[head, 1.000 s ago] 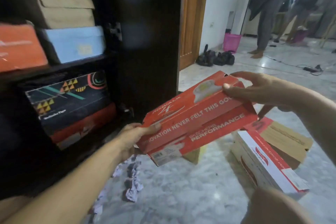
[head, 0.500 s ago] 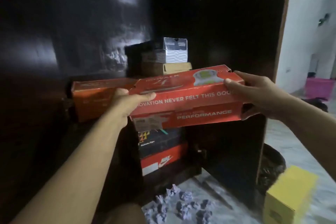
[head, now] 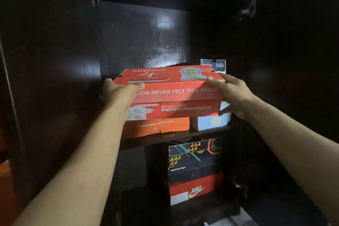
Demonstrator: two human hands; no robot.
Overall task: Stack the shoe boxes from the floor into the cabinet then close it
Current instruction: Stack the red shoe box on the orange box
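The red Skechers shoe box (head: 172, 95) is held level at the open front of the dark cabinet (head: 55, 60), just above the orange safety-shoes box (head: 157, 126) on the upper shelf (head: 174, 136); whether it touches that box cannot be told. The left hand (head: 117, 95) grips its left end, thumb curled over the lid edge, fingers hidden behind. The right hand (head: 232, 93) grips the right end, thumb on the lid, fingers wrapped under the corner. A light blue box (head: 211, 122) sits beside the orange one, and a dark box with a white label (head: 213, 66) shows behind the red lid. Below the shelf, a black patterned box (head: 194, 158) rests on a red Nike box (head: 194, 190).
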